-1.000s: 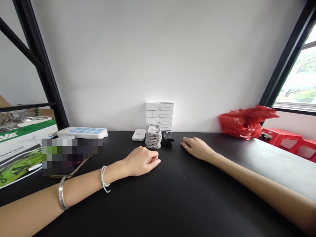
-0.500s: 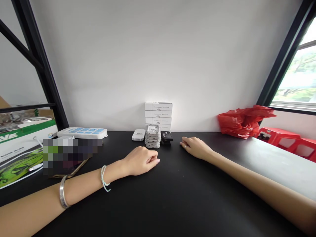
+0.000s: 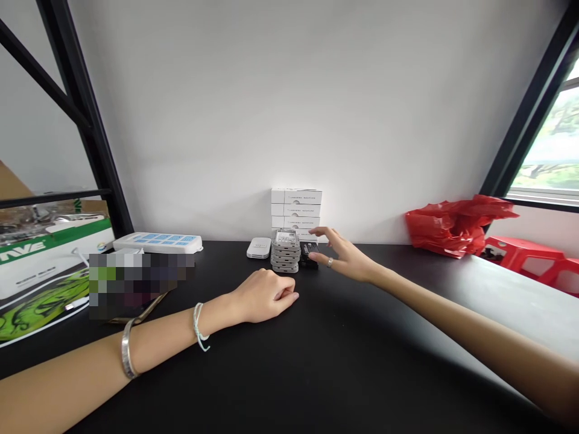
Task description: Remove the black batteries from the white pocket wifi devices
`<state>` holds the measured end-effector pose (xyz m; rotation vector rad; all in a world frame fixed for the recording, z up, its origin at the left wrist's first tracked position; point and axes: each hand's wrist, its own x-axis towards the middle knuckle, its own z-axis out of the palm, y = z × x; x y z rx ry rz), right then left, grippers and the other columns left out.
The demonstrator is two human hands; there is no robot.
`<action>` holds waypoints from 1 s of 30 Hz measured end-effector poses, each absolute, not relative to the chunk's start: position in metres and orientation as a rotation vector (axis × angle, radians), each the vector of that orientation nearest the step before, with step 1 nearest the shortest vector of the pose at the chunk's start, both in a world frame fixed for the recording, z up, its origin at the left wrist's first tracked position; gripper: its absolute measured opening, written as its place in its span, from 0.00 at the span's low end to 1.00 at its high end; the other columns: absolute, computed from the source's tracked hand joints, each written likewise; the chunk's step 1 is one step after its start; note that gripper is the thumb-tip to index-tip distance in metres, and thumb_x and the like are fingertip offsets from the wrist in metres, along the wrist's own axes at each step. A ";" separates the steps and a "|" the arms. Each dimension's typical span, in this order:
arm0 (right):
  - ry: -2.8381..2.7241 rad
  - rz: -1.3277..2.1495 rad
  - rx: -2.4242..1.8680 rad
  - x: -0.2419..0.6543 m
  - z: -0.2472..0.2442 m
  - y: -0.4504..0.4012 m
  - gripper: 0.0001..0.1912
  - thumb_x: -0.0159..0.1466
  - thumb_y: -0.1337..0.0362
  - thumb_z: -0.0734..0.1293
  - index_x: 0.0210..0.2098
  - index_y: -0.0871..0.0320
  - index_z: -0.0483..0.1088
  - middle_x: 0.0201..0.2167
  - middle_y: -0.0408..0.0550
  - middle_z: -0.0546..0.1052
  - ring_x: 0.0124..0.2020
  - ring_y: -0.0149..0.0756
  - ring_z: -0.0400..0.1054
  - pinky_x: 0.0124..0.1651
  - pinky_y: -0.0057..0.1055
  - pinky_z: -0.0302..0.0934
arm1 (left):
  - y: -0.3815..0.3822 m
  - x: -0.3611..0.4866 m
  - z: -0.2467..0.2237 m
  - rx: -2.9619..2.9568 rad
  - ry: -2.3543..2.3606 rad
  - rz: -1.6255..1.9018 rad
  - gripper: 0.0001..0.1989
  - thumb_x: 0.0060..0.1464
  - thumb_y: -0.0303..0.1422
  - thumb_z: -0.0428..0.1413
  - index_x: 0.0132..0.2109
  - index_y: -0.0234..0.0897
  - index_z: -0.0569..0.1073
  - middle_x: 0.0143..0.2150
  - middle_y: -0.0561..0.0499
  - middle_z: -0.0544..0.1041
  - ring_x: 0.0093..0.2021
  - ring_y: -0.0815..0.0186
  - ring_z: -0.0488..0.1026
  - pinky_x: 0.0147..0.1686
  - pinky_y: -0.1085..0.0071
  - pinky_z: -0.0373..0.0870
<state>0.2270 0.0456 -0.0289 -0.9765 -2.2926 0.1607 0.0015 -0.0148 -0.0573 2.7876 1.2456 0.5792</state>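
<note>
My left hand (image 3: 265, 296) rests on the black table (image 3: 289, 374) in a loose fist, with no object visible in it. My right hand (image 3: 346, 258) reaches in from the right with fingers spread and the thumb apart, holding nothing. Its fingertips are close to a small pile of black battery-like blocks (image 3: 309, 248); whether they touch cannot be made out. Left of the blocks stands a stack of white open-backed device shells (image 3: 286, 254). Some thin white covers (image 3: 259, 248) lie beside that stack. Behind it, white boxes (image 3: 296, 210) are piled against the wall.
A white case with blue panels (image 3: 158, 242) lies at the left rear, with a blurred-out object (image 3: 136, 286) before it. Farther left is a green-and-white carton (image 3: 54, 253). A red plastic bag (image 3: 452, 226) sits at the right rear, near red stools (image 3: 525, 250).
My right hand has lifted and moved left to the black blocks, its fingers spreading. My left hand keeps its fist on the table. The view has shifted slightly.
</note>
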 end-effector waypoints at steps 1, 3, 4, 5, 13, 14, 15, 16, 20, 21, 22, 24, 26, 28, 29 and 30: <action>-2.327 0.213 -0.947 0.222 -0.026 0.049 0.26 0.63 0.48 0.60 0.56 0.50 0.55 0.57 0.52 0.63 0.58 0.45 0.57 0.56 0.43 0.55 | -0.015 0.001 -0.057 2.789 1.248 0.576 0.15 0.58 0.36 0.49 0.24 0.38 0.61 0.17 0.59 0.61 0.18 0.72 0.57 0.23 0.73 0.51; -2.357 0.296 -0.918 0.211 -0.020 0.056 0.28 0.63 0.47 0.61 0.58 0.51 0.52 0.60 0.53 0.59 0.62 0.45 0.52 0.60 0.45 0.51 | -0.015 0.001 -0.057 2.789 1.247 0.563 0.15 0.58 0.36 0.49 0.24 0.38 0.61 0.17 0.58 0.62 0.18 0.71 0.58 0.23 0.74 0.51; -2.358 0.334 -0.925 0.206 -0.017 0.060 0.29 0.63 0.47 0.61 0.58 0.51 0.52 0.61 0.54 0.58 0.63 0.46 0.50 0.61 0.46 0.49 | -0.014 0.001 -0.057 2.789 1.247 0.558 0.15 0.58 0.36 0.48 0.24 0.38 0.61 0.18 0.58 0.62 0.18 0.71 0.58 0.23 0.74 0.51; -2.357 0.371 -0.942 0.201 -0.015 0.064 0.30 0.62 0.47 0.61 0.59 0.52 0.51 0.62 0.55 0.57 0.64 0.47 0.48 0.61 0.47 0.48 | -0.014 0.001 -0.057 2.790 1.246 0.553 0.15 0.59 0.36 0.48 0.24 0.38 0.61 0.18 0.58 0.62 0.18 0.71 0.59 0.23 0.74 0.51; -2.346 0.546 -1.066 0.186 -0.010 0.079 0.44 0.52 0.45 0.70 0.59 0.55 0.47 0.57 0.60 0.61 0.60 0.49 0.55 0.58 0.46 0.55 | -0.012 0.000 -0.060 2.804 1.245 0.537 0.16 0.59 0.38 0.47 0.25 0.38 0.59 0.18 0.58 0.63 0.19 0.72 0.59 0.23 0.74 0.51; -2.349 0.558 -1.072 0.186 -0.010 0.080 0.45 0.51 0.44 0.70 0.59 0.55 0.47 0.57 0.60 0.61 0.59 0.48 0.56 0.57 0.45 0.56 | -0.012 0.000 -0.060 2.803 1.250 0.533 0.16 0.59 0.38 0.47 0.25 0.38 0.59 0.18 0.58 0.62 0.18 0.72 0.58 0.23 0.74 0.51; -2.354 0.572 -1.080 0.187 -0.009 0.080 0.47 0.50 0.44 0.71 0.59 0.54 0.47 0.57 0.60 0.61 0.59 0.48 0.56 0.57 0.45 0.56 | -0.012 0.000 -0.060 2.803 1.253 0.531 0.16 0.59 0.38 0.47 0.25 0.38 0.59 0.17 0.58 0.62 0.18 0.72 0.58 0.23 0.74 0.50; -2.359 0.588 -1.091 0.187 -0.008 0.080 0.48 0.49 0.43 0.71 0.60 0.53 0.46 0.57 0.59 0.60 0.60 0.49 0.55 0.57 0.45 0.56 | -0.011 0.000 -0.060 2.801 1.255 0.530 0.16 0.59 0.38 0.47 0.25 0.38 0.59 0.17 0.58 0.62 0.18 0.72 0.58 0.23 0.74 0.50; -2.364 0.651 -1.148 0.186 -0.003 0.081 0.50 0.46 0.44 0.73 0.60 0.50 0.47 0.58 0.60 0.61 0.60 0.54 0.54 0.57 0.51 0.54 | -0.011 0.000 -0.060 2.796 1.248 0.539 0.16 0.59 0.38 0.47 0.24 0.38 0.59 0.18 0.58 0.62 0.19 0.72 0.58 0.23 0.75 0.51; -2.357 0.653 -1.159 0.186 -0.002 0.080 0.50 0.46 0.44 0.74 0.60 0.50 0.47 0.58 0.60 0.62 0.60 0.54 0.55 0.57 0.52 0.54 | -0.011 0.000 -0.060 2.795 1.245 0.541 0.16 0.59 0.37 0.47 0.24 0.38 0.59 0.18 0.58 0.62 0.19 0.72 0.58 0.23 0.75 0.51; -2.343 0.649 -1.159 0.186 -0.001 0.080 0.50 0.45 0.45 0.74 0.59 0.50 0.47 0.57 0.60 0.62 0.60 0.54 0.55 0.57 0.52 0.54 | -0.011 0.000 -0.059 2.794 1.242 0.542 0.16 0.59 0.37 0.47 0.24 0.38 0.59 0.18 0.58 0.62 0.19 0.72 0.58 0.23 0.75 0.51; -2.299 0.649 -1.122 0.189 0.002 0.076 0.50 0.45 0.46 0.74 0.59 0.50 0.46 0.57 0.60 0.62 0.60 0.53 0.55 0.57 0.50 0.55 | -0.012 0.000 -0.059 2.794 1.239 0.546 0.16 0.59 0.37 0.47 0.24 0.38 0.58 0.18 0.59 0.61 0.18 0.72 0.57 0.23 0.75 0.50; -2.244 0.645 -1.055 0.198 0.003 0.069 0.47 0.46 0.47 0.74 0.57 0.49 0.47 0.57 0.58 0.61 0.60 0.51 0.56 0.56 0.47 0.56 | -0.011 0.000 -0.059 2.796 1.237 0.550 0.16 0.59 0.37 0.47 0.24 0.38 0.58 0.18 0.59 0.61 0.18 0.72 0.57 0.23 0.74 0.50; -2.202 0.622 -0.996 0.213 0.002 0.059 0.44 0.47 0.48 0.74 0.54 0.48 0.48 0.56 0.56 0.62 0.60 0.50 0.55 0.56 0.47 0.56 | -0.011 0.001 -0.059 2.800 1.237 0.547 0.16 0.59 0.37 0.46 0.24 0.38 0.57 0.18 0.59 0.61 0.18 0.72 0.57 0.23 0.74 0.50; -2.198 0.605 -0.975 0.222 0.000 0.053 0.42 0.47 0.49 0.74 0.53 0.47 0.49 0.56 0.54 0.62 0.60 0.50 0.54 0.57 0.47 0.55 | -0.012 0.001 -0.058 2.800 1.238 0.542 0.16 0.59 0.37 0.47 0.24 0.38 0.57 0.18 0.59 0.61 0.18 0.72 0.57 0.23 0.74 0.50; -2.202 0.593 -0.959 0.232 -0.003 0.046 0.41 0.48 0.50 0.74 0.52 0.47 0.49 0.56 0.53 0.63 0.61 0.50 0.54 0.58 0.48 0.54 | -0.012 0.001 -0.058 2.800 1.241 0.539 0.17 0.59 0.37 0.47 0.24 0.38 0.57 0.18 0.59 0.61 0.18 0.72 0.57 0.23 0.74 0.50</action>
